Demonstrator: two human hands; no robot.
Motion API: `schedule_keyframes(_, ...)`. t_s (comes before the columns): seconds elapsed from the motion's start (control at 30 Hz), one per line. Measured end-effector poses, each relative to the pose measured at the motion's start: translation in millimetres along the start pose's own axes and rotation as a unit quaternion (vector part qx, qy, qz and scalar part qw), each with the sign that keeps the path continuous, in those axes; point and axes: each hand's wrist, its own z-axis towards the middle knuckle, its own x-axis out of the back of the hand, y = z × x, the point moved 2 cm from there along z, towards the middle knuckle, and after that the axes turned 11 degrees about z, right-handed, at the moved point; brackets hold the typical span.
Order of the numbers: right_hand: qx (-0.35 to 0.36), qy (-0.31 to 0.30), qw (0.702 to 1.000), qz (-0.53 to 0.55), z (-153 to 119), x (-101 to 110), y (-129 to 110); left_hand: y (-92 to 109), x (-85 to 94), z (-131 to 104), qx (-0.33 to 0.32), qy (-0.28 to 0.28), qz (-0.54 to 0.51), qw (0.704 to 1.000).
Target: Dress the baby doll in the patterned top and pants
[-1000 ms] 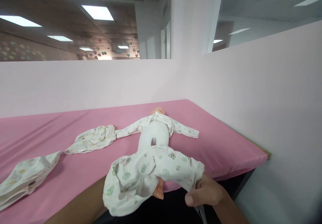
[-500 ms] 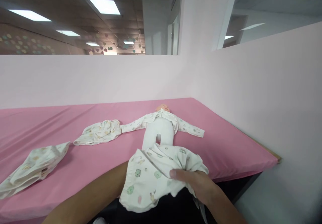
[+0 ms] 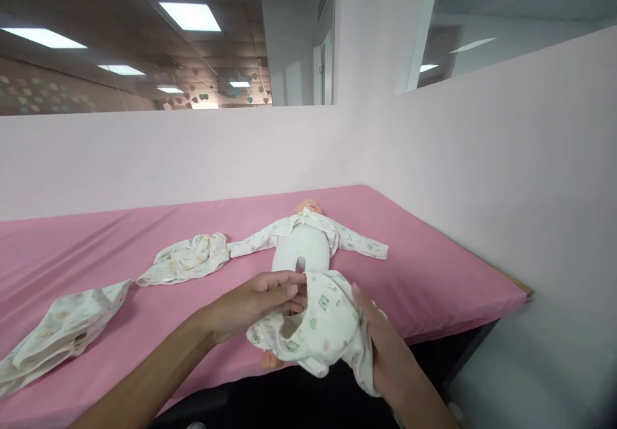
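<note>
at the near edge of the pink mat, trousers bunched over a doll's legs

over the mat's [image 3: 434, 268] near edge, the left hand [image 3: 250, 300] pinches the waistband of the printed trousers [image 3: 321, 329] while the right hand [image 3: 385, 352] grips their bunched cloth. the trousers sit over the doll's [image 3: 301, 252] lower legs, one bare foot [image 3: 270, 359] poking out. risk, as i judge it: the foot could snag in the gathered fabric, or the doll could slide off the edge. count: one doll, one pair of trousers in hand, two loose garments, one beside the doll's sleeve [image 3: 186, 261] and one far left [image 3: 62, 329].
</note>
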Motion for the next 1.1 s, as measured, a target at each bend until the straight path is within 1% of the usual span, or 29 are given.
schedule_keyframes(0.03, -0.013, -0.017, 1.0, 0.003, -3, -3, 6, 2, -4.6, -3, 0.004, 0.021, 0.003, 1.0)
schedule_keyframes(0.1, -0.03, -0.04, 0.999, 0.008, -9, -10, 19, 5, -17.0, -4, -0.005, 0.046, 0.073, 0.996)
schedule_keyframes(0.17, -0.036, -0.034, 0.999, 0.015, -12, -16, 28, 7, -27.8, -2, -0.032, 0.075, 0.173, 0.981)
schedule_keyframes(0.23, -0.03, -0.008, 0.999, 0.034, -14, -19, 34, 8, -31.4, 0, -0.06, 0.115, 0.247, 0.96)
schedule_keyframes(0.3, -0.023, 0.018, 0.998, 0.06, -16, -20, 38, 5, -26.4, 4, -0.061, 0.139, 0.274, 0.95)
schedule_keyframes(0.37, -0.021, 0.028, 0.996, 0.08, -19, -19, 41, -2, -15.2, 12, -0.054, 0.147, 0.304, 0.94)
schedule_keyframes(0.4, -0.018, 0.03, 0.995, 0.089, -20, -18, 43, -6, -9.1, 18, -0.06, 0.146, 0.336, 0.929)
schedule_keyframes(0.43, -0.015, 0.03, 0.995, 0.096, -22, -17, 45, -10, -3.5, 24, -0.077, 0.143, 0.382, 0.91)
schedule_keyframes(0.5, -0.023, 0.02, 0.994, 0.102, -27, -14, 49, -19, 3.4, 40, -0.134, 0.111, 0.493, 0.853)
schedule_keyframes(0.57, -0.041, 0.006, 0.995, 0.089, -31, -11, 55, -25, 4.5, 56, -0.185, 0.041, 0.577, 0.794)
schedule_keyframes(0.6, -0.049, 0.0, 0.996, 0.073, -33, -9, 58, -25, 3.9, 64, -0.2, 0.007, 0.604, 0.771)
schedule_keyframes(0.67, -0.055, -0.009, 0.998, 0.028, -36, -5, 64, -22, 2.2, 76, -0.213, -0.038, 0.634, 0.743)
schedule_keyframes(0.73, -0.062, -0.023, 0.998, -0.014, -37, -2, 71, -14, 0.3, 84, -0.22, -0.067, 0.647, 0.727)
schedule_keyframes(0.8, -0.074, -0.034, 0.996, -0.032, -37, 0, 76, -7, -2.0, 86, -0.216, -0.1, 0.65, 0.722)
schedule_keyframes(0.83, -0.076, -0.033, 0.996, -0.027, -37, 1, 78, -6, -3.5, 85, -0.204, -0.119, 0.651, 0.721)
schedule_keyframes(0.9, -0.077, -0.021, 0.997, -0.003, -35, 2, 81, -8, -7.6, 81, -0.17, -0.145, 0.659, 0.718)
schedule_keyframes(0.93, -0.079, -0.016, 0.997, 0.01, -35, 2, 81, -12, -10.5, 78, -0.159, -0.149, 0.666, 0.713)
schedule_keyframes(0.97, -0.082, -0.014, 0.996, 0.021, -34, 3, 82, -16, -14.3, 75, -0.161, -0.149, 0.673, 0.707)
schedule_keyframes(1.0, -0.086, -0.015, 0.996, 0.026, -34, 3, 82, -20, -18.7, 71, -0.179, -0.146, 0.677, 0.698)
schedule_keyframes(1.1, -0.086, -0.024, 0.996, -0.001, -32, 7, 86, -28, -32.3, 65, -0.268, -0.137, 0.669, 0.68)
